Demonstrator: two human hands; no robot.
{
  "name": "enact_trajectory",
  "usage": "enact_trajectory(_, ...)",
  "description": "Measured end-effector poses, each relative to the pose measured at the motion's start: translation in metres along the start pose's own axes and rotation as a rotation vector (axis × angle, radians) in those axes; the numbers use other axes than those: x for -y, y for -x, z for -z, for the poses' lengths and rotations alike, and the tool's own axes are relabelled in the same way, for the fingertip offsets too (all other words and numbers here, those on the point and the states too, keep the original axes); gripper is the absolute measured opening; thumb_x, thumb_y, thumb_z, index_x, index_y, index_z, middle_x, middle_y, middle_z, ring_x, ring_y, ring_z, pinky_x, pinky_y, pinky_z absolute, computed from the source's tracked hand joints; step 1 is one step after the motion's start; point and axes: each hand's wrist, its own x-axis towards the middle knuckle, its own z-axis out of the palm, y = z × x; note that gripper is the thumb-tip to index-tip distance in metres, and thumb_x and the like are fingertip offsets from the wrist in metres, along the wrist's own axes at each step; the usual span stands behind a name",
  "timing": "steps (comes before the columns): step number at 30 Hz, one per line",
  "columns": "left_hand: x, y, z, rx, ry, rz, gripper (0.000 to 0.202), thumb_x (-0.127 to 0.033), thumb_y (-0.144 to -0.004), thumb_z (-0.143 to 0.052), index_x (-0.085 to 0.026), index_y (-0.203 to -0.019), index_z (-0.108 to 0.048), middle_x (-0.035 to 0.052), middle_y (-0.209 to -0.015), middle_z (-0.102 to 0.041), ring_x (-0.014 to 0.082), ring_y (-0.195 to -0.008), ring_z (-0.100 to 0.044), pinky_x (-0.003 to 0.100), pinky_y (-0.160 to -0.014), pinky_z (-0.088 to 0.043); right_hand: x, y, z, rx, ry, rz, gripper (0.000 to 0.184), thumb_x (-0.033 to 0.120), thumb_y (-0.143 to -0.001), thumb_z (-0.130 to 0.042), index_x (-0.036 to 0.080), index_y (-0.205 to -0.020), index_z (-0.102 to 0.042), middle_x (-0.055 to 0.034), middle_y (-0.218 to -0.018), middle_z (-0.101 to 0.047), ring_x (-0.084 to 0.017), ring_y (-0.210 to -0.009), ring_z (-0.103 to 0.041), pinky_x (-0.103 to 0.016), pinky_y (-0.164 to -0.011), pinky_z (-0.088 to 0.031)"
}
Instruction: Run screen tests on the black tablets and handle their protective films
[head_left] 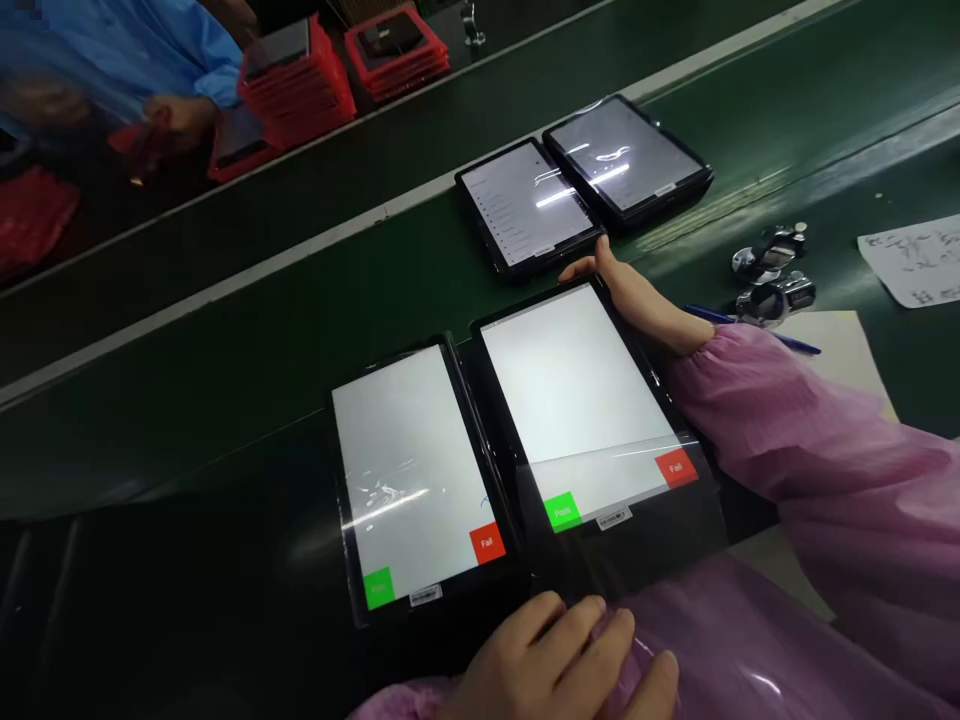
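A black tablet (570, 370) with a lit white screen and green Pass and red Fail boxes lies tilted before me. My right hand (637, 300) grips its upper right corner, thumb at the edge and some fingers hidden. Clear film (622, 550) covers the tablet's lower end and reaches past it towards me. At the bottom, my left hand (555, 660) has its fingers curled at the near end of this film; its thumb is hidden. Just left lies a second tablet (405, 460), showing the same boxes.
Two more tablets (525, 205) lie side by side beyond. Metal clip-like pieces (772, 265), a blue pen (799, 345) and a marked sheet (915, 260) are at right. Across the bench, a person in blue (135, 50) works beside stacked red-framed panels (300, 90).
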Motion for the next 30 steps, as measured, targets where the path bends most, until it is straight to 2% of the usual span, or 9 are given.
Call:
enact_trajectory(2, -0.002, -0.002, 0.000, 0.012, 0.030, 0.013, 0.021, -0.014, -0.106, -0.062, -0.027, -0.107, -0.079, -0.0068, -0.098, -0.085, 0.0112, -0.088, -0.079, 0.024, -0.071, -0.062, 0.001, -0.003, -0.003, 0.015, -0.063, -0.009, 0.085, 0.096, -0.095, -0.029, 0.025, -0.092, -0.074, -0.0046, -0.082, -0.070, -0.024, -0.080, -0.069, -0.043, -0.087, -0.059)
enact_trajectory(4, -0.005, -0.003, 0.001, 0.016, 0.065, 0.038, 0.021, -0.013, -0.105, -0.061, -0.025, -0.106, -0.078, -0.0052, -0.099, -0.085, 0.0115, -0.089, -0.079, 0.025, -0.072, -0.062, 0.004, -0.003, -0.005, 0.028, -0.137, -0.002, 0.083, 0.096, -0.096, -0.031, 0.024, -0.089, -0.072, -0.0052, -0.088, -0.072, -0.023, -0.080, -0.068, -0.040, -0.083, -0.059)
enact_trajectory(9, -0.010, -0.003, -0.001, 0.044, 0.123, 0.081, 0.016, -0.019, -0.106, -0.064, -0.026, -0.111, -0.077, -0.0038, -0.101, -0.085, 0.0116, -0.091, -0.078, 0.025, -0.076, -0.061, 0.013, -0.001, -0.010, -0.019, -0.212, 0.002, 0.079, 0.089, -0.102, -0.030, 0.023, -0.079, -0.067, -0.0107, -0.105, -0.077, -0.022, -0.090, -0.069, -0.040, -0.094, -0.057)
enact_trajectory(14, -0.013, -0.005, -0.002, 0.069, 0.149, 0.094, 0.020, -0.016, -0.106, -0.061, -0.026, -0.108, -0.079, -0.0034, -0.102, -0.085, 0.0113, -0.092, -0.079, 0.024, -0.076, -0.062, 0.011, -0.003, -0.008, 0.010, -0.177, 0.000, 0.073, 0.098, -0.089, -0.040, 0.031, -0.078, -0.068, -0.0109, -0.108, -0.079, -0.029, -0.096, -0.071, -0.046, -0.093, -0.058)
enact_trajectory(18, -0.015, -0.004, 0.002, 0.085, 0.152, 0.104, 0.022, -0.019, -0.108, -0.059, -0.026, -0.109, -0.079, -0.0036, -0.102, -0.085, 0.0115, -0.094, -0.079, 0.024, -0.075, -0.063, 0.005, -0.006, -0.004, 0.030, -0.108, 0.051, 0.077, 0.100, -0.087, -0.039, 0.030, -0.089, -0.070, -0.0078, -0.110, -0.079, -0.025, -0.102, -0.071, -0.044, -0.099, -0.057)
enact_trajectory(22, -0.015, -0.004, 0.010, 0.083, 0.148, 0.132, 0.025, -0.021, -0.110, -0.055, -0.027, -0.109, -0.079, -0.0059, -0.101, -0.086, 0.0105, -0.094, -0.080, 0.025, -0.076, -0.063, 0.003, -0.004, -0.001, 0.028, -0.120, 0.079, 0.079, 0.105, -0.079, -0.045, 0.030, -0.086, -0.070, -0.0086, -0.108, -0.079, -0.028, -0.103, -0.071, -0.045, -0.101, -0.057)
enact_trajectory(28, -0.015, -0.008, 0.020, 0.054, 0.151, 0.177, 0.025, -0.018, -0.109, -0.056, -0.025, -0.100, -0.077, -0.0069, -0.096, -0.086, 0.0073, -0.090, -0.080, 0.019, -0.082, -0.063, 0.007, -0.005, -0.010, -0.010, -0.139, 0.069, 0.081, 0.093, -0.098, -0.033, 0.021, -0.086, -0.070, -0.0105, -0.100, -0.078, -0.022, -0.095, -0.071, -0.041, -0.097, -0.057)
enact_trajectory(30, -0.012, -0.003, 0.028, -0.024, 0.122, 0.174, 0.027, -0.018, -0.110, -0.054, -0.025, -0.095, -0.076, -0.0083, -0.092, -0.085, 0.0064, -0.088, -0.080, 0.018, -0.089, -0.063, 0.017, 0.000, -0.010, -0.087, -0.138, 0.078, 0.079, 0.088, -0.102, -0.033, 0.021, -0.080, -0.068, -0.0110, -0.094, -0.076, -0.022, -0.095, -0.071, -0.042, -0.100, -0.057)
